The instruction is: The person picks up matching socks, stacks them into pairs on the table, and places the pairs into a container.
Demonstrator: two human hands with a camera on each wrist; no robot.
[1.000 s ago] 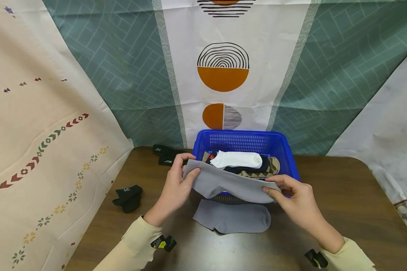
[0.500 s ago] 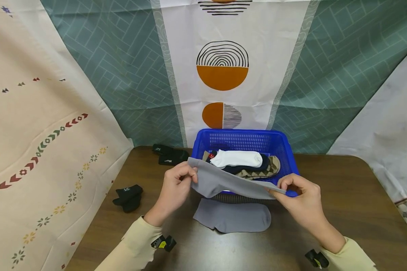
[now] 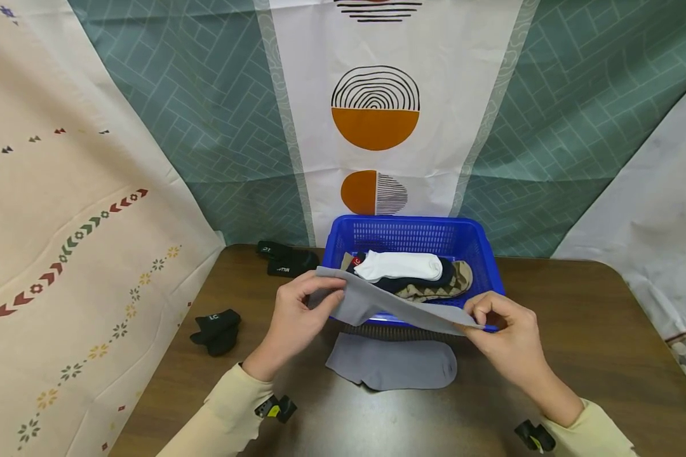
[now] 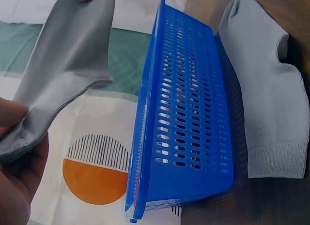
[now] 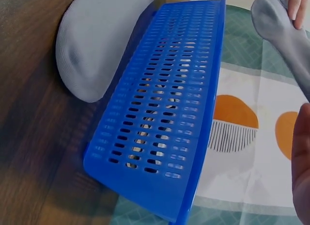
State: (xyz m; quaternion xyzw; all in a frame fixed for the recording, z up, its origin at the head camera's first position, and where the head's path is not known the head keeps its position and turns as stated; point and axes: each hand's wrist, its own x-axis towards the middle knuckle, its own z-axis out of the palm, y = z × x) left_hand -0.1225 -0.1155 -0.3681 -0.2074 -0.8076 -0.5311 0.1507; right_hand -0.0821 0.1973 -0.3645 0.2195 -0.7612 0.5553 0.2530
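A grey sock is stretched between both hands over the front rim of the blue basket. At its left end, the left hand pinches the cuff between thumb and fingers; the left wrist view shows the fabric hanging from that grip. The right hand pinches the toe end near the basket's right front corner. A second grey sock lies flat on the table in front of the basket, toe to the right.
Inside the basket are a white sock, a dark sock and a brown patterned sock. Black socks lie at the back left, and a folded black sock lies nearer on the left. Patterned cloth hangs behind the wooden table.
The right hand has shifted slightly right, drawing the grey sock tauter and flatter. The left fingers curled in, then extended again along the cuff. The sock on the table has not moved.
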